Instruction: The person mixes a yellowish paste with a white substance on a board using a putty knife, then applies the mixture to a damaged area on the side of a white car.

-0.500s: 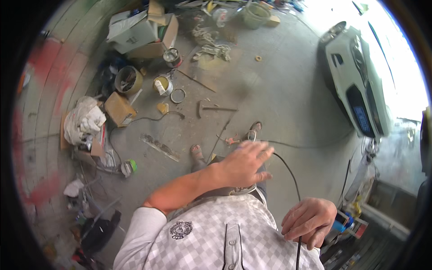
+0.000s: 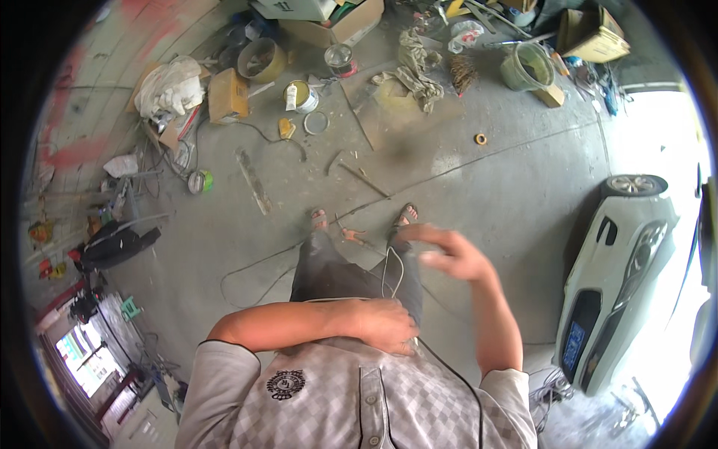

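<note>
My left hand lies across my waist with its fingers curled. A thin black cable comes out at its fingertips and runs down over the right side of my checkered shirt, so the hand looks closed on it; the exact grip is partly hidden. My right hand is raised in front of my right thigh. Slightly blurred, its fingers stretch to the left with the thumb apart, and nothing shows in them. Between the hands, a pale cord hangs in a loop over my dark trousers.
A white car stands on the right. On the floor ahead are a hammer-like tool, an open paint can, a tape ring and a translucent bucket. Boxes line the far left. Cable lies around my feet.
My left hand has drawn back to my waist and its fingers have curled. My right hand has left the cable at the lower right and moved up and forward. The view has turned rightward.
</note>
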`<state>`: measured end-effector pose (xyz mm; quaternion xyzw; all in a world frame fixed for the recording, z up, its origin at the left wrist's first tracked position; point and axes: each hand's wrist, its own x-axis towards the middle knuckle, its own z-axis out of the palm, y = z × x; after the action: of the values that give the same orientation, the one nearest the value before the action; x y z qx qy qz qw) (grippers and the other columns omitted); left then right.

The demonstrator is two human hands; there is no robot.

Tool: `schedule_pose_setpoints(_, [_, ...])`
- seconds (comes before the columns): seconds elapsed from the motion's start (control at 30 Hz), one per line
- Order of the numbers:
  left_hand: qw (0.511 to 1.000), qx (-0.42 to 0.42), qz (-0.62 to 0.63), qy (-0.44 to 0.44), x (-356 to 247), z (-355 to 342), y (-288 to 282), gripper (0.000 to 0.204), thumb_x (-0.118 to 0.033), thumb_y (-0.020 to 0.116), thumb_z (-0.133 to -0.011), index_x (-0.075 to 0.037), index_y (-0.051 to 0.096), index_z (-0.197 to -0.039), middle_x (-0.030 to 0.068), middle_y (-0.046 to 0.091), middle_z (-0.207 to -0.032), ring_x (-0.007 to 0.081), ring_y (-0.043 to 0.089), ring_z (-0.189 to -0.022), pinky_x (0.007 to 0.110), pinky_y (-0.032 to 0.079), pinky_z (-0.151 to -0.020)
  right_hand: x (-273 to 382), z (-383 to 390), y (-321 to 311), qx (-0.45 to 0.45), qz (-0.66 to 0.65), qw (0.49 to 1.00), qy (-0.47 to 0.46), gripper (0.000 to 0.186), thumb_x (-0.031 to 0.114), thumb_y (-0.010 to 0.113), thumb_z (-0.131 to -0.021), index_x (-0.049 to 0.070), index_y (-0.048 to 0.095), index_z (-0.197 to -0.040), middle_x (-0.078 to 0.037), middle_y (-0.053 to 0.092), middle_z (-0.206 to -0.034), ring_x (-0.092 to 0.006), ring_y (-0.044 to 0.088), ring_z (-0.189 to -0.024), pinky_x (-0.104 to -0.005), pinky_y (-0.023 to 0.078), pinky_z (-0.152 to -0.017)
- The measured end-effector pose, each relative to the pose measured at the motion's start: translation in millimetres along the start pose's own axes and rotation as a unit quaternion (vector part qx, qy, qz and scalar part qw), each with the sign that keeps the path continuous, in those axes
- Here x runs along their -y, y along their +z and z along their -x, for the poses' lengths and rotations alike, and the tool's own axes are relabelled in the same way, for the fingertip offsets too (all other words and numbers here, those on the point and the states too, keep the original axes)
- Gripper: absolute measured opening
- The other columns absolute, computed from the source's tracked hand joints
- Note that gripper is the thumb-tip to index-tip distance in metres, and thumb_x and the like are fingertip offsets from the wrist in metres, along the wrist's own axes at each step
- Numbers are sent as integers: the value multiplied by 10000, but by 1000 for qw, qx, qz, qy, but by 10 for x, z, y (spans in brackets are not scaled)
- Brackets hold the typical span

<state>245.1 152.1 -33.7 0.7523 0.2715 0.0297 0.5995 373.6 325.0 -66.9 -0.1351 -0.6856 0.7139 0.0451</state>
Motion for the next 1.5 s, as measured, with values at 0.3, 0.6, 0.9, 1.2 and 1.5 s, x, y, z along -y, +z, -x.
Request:
schedule_pose_setpoints(0.3, [995, -82, 48, 28, -104, -591, -274, 458, -369, 550, -954, -19, 565, -1248, 186, 581, -1204, 336, 572, -1123, 482, 427, -979, -914, 386, 103, 146, 139, 961, 188, 404, 296, 653, -912, -25, 639, -1156, -214, 626, -1212, -392, 565, -1154, -436, 439, -1012])
schedule_pose_setpoints(0.6, [873, -431, 228, 38, 733, -678, -1479, 354, -287, 578, -977, 6, 584, -1177, 175, 673, -1033, 362, 650, -967, 429, 505, -826, -996, -758, -1296, -10, 270, 947, 175, 428, 244, 675, -883, 25, 611, -1244, -205, 615, -1256, -377, 587, -1154, -403, 476, -973])
schedule_pose_setpoints(0.9, [468, -672, 565, -100, 2166, -511, -1571, 238, -156, 517, -1005, -18, 558, -815, 8, 509, -666, 106, 529, -615, 300, 481, -634, -2079, -1929, -2453, 35, 272, 929, 247, 468, 230, 683, -869, 28, 579, -1278, -199, 679, -1124, -315, 677, -1007, -388, 523, -867])
schedule_pose_setpoints(1.2, [488, -695, 515, -114, 2608, -1039, -1278, 374, -226, 452, -1055, 15, 536, -1328, 88, 627, -1243, 154, 563, -1163, 318, 432, -1001, -4254, -2864, -3398, 189, 416, 857, 238, 618, 318, 753, -752, 57, 565, -1280, -207, 679, -1071, -369, 661, -991, -457, 523, -853])
schedule_pose_setpoints(1.5, [689, -498, 523, -61, 3918, -2152, -1379, 404, -281, 361, -1069, -23, 611, -1254, 89, 700, -1130, 231, 649, -1078, 337, 478, -927, -5573, -3990, -4162, 90, 524, 809, 252, 809, 336, 763, -740, 153, 406, -1442, -250, 464, -1387, -406, 457, -1292, -491, 430, -1022])
